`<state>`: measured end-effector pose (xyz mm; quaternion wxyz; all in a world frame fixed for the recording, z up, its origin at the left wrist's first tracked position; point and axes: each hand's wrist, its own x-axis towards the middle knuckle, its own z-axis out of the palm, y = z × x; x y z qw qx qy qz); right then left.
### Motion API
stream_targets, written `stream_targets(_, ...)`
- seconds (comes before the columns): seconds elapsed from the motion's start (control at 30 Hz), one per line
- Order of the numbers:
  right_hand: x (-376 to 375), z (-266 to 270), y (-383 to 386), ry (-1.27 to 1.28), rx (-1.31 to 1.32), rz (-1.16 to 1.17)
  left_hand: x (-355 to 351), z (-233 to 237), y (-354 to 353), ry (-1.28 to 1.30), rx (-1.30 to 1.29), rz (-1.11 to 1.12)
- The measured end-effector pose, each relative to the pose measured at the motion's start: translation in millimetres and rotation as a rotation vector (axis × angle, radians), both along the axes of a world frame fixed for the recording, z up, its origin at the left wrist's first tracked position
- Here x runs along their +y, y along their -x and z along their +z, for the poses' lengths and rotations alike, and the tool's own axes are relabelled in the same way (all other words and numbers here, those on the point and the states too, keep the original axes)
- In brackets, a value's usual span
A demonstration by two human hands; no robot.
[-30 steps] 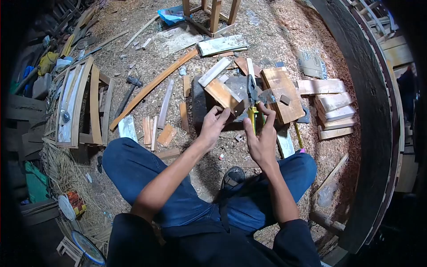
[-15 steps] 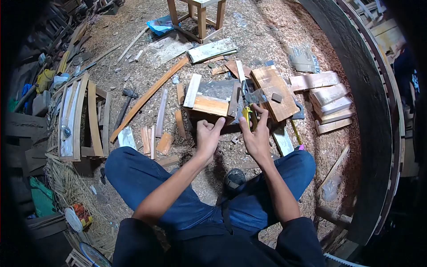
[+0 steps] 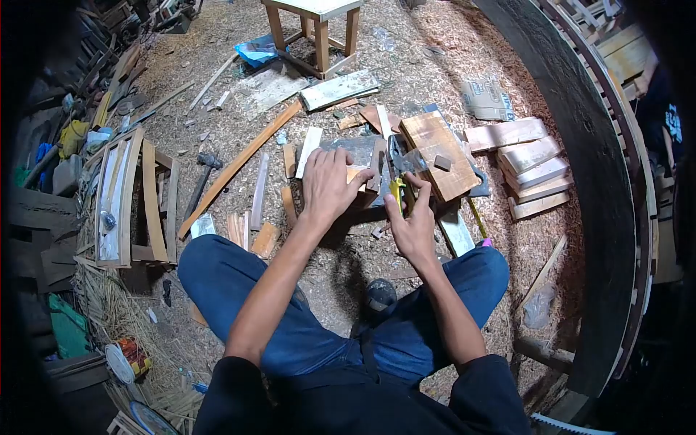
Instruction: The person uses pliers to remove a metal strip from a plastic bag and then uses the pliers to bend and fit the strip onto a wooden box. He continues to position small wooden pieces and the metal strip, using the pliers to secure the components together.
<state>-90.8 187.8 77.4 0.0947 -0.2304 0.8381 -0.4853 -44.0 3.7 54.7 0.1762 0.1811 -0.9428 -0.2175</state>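
Note:
My left hand (image 3: pixel 328 181) lies over an orange-brown wooden board on a dark low block (image 3: pixel 353 145). Its fingers reach across the top and the thumb presses near the board's right end. A pale wood strip (image 3: pixel 309 150) lies left of these fingers. In my right hand (image 3: pixel 413 223) is a yellow-handled saw (image 3: pixel 396 187), its dark blade pointing away from me beside the block's right edge. Part of the blade is hard to make out. Just right of it, a thick wooden block (image 3: pixel 435 148) carries a small dark brown piece (image 3: pixel 442 163).
Stacked planks (image 3: pixel 533 170) lie at right. A hammer (image 3: pixel 203 177) and a long wooden strip (image 3: pixel 246 167) are at left on shavings, near a wooden frame (image 3: pixel 138 203). A stool (image 3: pixel 321 51) stands ahead. A dark curved beam (image 3: pixel 580 145) borders the right.
My left hand has moved forward from the near edge of the board and now lies on top of it. My right hand keeps the saw in nearly the same place.

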Motion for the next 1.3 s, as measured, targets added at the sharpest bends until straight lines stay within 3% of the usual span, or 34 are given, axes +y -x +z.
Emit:
stream_targets(0.23,2,2,-2,-0.043,0.014,0.001,12,8,-3,0.051,-0.084,0.09)
stream_targets(0.3,1,0,-3,-0.057,-0.044,-0.002,11,8,-7,0.059,0.187,0.004)
stream_targets(0.47,-5,-7,-5,-0.039,-0.097,-0.067,0,2,-3,-0.165,0.251,-0.246)
stream_targets(0.53,-7,-15,0,0.019,-0.046,-0.091,3,13,-6,-0.25,-0.059,-0.171)
stream_targets(0.67,-7,-17,5,-0.053,-0.045,-0.117,3,2,-5,-0.272,0.026,-0.132)
stream_targets(0.73,-8,-16,7,-0.05,-0.012,-0.11,1,14,-9,-0.392,0.017,-0.236)
stream_targets(0.87,-13,-24,13,-0.024,0.141,-0.102,3,-3,-13,-0.278,0.181,-0.278)
stream_targets(1.13,-20,-12,12,-0.07,0.111,-0.088,12,-2,-9,-0.256,0.188,-0.108)
stream_targets(1.2,-21,0,8,-0.102,-0.036,-0.076,13,-2,-8,-0.242,0.196,-0.108)
stream_targets(1.3,-16,5,3,-0.079,0.039,-0.035,12,-2,-8,-0.247,0.199,-0.12)
